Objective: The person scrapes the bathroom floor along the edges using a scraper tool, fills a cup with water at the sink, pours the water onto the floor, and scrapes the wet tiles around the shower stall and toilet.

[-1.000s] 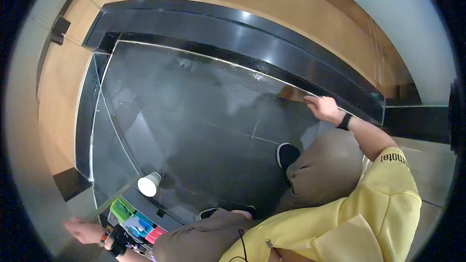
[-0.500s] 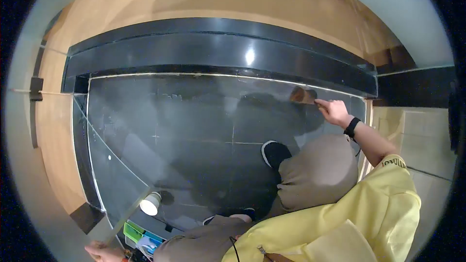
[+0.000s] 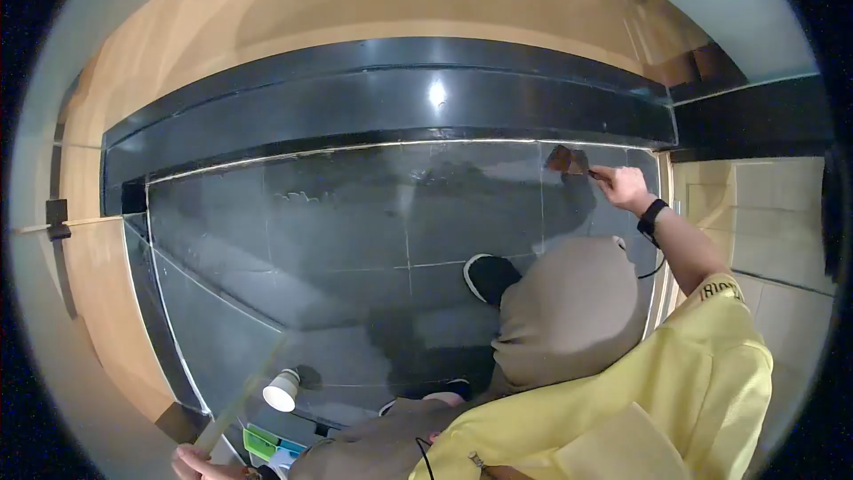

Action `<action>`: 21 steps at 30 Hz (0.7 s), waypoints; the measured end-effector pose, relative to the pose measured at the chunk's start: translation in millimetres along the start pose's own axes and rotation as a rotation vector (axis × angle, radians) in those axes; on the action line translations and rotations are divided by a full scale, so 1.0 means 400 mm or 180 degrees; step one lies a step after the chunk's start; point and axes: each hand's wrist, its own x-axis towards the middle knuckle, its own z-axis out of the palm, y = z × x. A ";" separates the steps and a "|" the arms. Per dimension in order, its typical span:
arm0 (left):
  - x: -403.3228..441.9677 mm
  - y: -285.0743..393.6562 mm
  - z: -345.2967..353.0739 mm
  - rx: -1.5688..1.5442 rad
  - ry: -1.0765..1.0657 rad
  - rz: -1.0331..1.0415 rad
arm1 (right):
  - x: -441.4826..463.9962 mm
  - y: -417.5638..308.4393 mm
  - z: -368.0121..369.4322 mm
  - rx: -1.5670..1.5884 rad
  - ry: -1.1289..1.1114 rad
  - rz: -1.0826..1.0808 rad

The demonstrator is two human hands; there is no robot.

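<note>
1. Nearest us we see the yellow jacket [image 3: 613,418] and the grey-brown trousers [image 3: 569,302], with one knee raised.
2. At the lower left edge we find the left hand [image 3: 203,464], its fingers at the end of a pale strip [image 3: 233,413]; we cannot tell whether they clasp it or merely rest there.
3. Just beside that hand we make out a green box [image 3: 260,443] next to a blue one [image 3: 286,450], both partly hidden by the leg.
4. A little beyond, we see a white cup [image 3: 281,393] near the strip, its pale round end turned towards us.
5. Past the knee's left side we see a black shoe [image 3: 490,279] with a white rim, on the dark tiled floor [image 3: 355,302].
6. Farther off, we see the right hand [image 3: 622,188] with its fingers curled round the handle of a brown tool [image 3: 566,161]. The tool's flat head points left, over the floor near the black ledge [image 3: 391,93]; we cannot tell whether it touches the tiles.
7. Behind the ledge, we see a wooden surface [image 3: 355,0].
</note>
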 end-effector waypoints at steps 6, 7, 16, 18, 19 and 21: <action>0.028 0.015 0.048 -0.0585 -0.0307 -0.0765 | 0.097 -0.163 0.031 0.0436 0.0250 -0.0825; 0.024 0.035 0.056 -0.0687 -0.0276 -0.0425 | 0.105 -0.181 0.034 0.0525 0.0221 -0.0820; 0.058 0.173 0.151 -0.1183 -0.1002 -0.0348 | 0.041 -0.148 -0.006 0.0139 0.0073 -0.0852; 0.071 0.219 0.178 -0.1215 -0.0902 -0.0226 | 0.122 -0.300 0.011 0.0184 0.0384 -0.1377; 0.075 0.235 0.193 -0.1147 -0.0811 -0.0224 | 0.160 -0.399 0.012 0.0130 0.0370 -0.1444; 0.089 0.271 0.214 -0.0914 -0.0825 -0.0204 | 0.258 -0.586 0.032 0.0693 0.0592 -0.2136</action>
